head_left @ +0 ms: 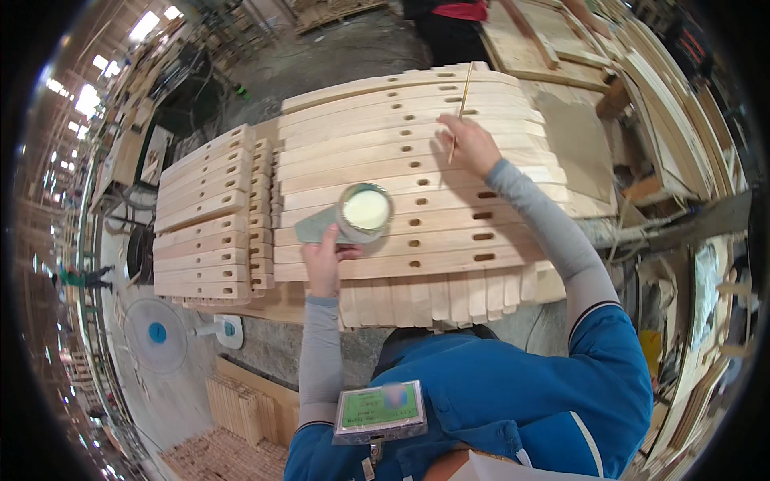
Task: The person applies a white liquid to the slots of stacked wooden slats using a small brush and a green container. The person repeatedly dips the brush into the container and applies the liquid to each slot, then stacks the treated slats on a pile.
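Note:
A round cup point(366, 210) of pale cream liquid is over the boards at the middle, with a flat grey-green piece point(314, 228) beside it, like a handle. My left hand point(324, 260) is closed on this cup, fingers at its near side. My right hand point(471, 146) pinches a thin stick point(465, 90), its far end pointing away from me; whether it bears a brush tip I cannot tell. Beneath both hands lie pale wooden slats point(345, 148) packed side by side, with oval slots point(415, 164) cut in them.
Another stack of slotted slats point(200, 216) stands to the left. More slats point(449, 297) sit lower at the near edge. A white fan point(156, 333) stands at the lower left. Across the bench a person in dark clothes point(449, 36) stands near a wooden frame point(553, 48). Long boards point(682, 120) lie at right.

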`<state>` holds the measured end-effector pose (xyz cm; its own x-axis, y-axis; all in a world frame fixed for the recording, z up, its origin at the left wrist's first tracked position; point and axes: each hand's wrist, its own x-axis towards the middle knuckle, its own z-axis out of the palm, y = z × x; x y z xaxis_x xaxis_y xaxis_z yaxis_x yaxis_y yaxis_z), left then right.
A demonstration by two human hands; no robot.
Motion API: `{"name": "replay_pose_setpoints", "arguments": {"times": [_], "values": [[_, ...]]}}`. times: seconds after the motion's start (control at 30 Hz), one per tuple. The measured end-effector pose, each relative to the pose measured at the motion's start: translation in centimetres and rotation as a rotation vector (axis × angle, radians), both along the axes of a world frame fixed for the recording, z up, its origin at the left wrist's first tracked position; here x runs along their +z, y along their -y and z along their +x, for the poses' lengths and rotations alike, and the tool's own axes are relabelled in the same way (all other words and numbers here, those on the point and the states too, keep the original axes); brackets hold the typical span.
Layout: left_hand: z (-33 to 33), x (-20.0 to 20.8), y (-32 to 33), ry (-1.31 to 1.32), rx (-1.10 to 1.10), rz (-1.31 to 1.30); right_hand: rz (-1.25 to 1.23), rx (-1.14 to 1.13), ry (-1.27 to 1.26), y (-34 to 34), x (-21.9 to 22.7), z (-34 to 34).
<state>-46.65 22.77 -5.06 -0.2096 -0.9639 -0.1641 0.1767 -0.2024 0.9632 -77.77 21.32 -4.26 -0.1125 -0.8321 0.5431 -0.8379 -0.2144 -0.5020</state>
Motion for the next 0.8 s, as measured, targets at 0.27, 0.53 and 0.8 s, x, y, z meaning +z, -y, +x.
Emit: {"name": "replay_pose_setpoints", "arguments": {"times": [0.27,0.53,0.8], "values": [[-0.1,0.4,-0.6,-0.022,-0.031,-0.04,0.116,-0.305,-0.379,17.7,-1.8,-1.6],[-0.2,0.4,-1.0,0.123,0.011,-0.229,0.459,-0.258,-0.221,19.0,-1.8,-1.0],[1.6,-3.4,-3.1,0.234,0.215,-0.297,0.475,-0.223,-0.251,16.3,-1.1,0.2]]}}
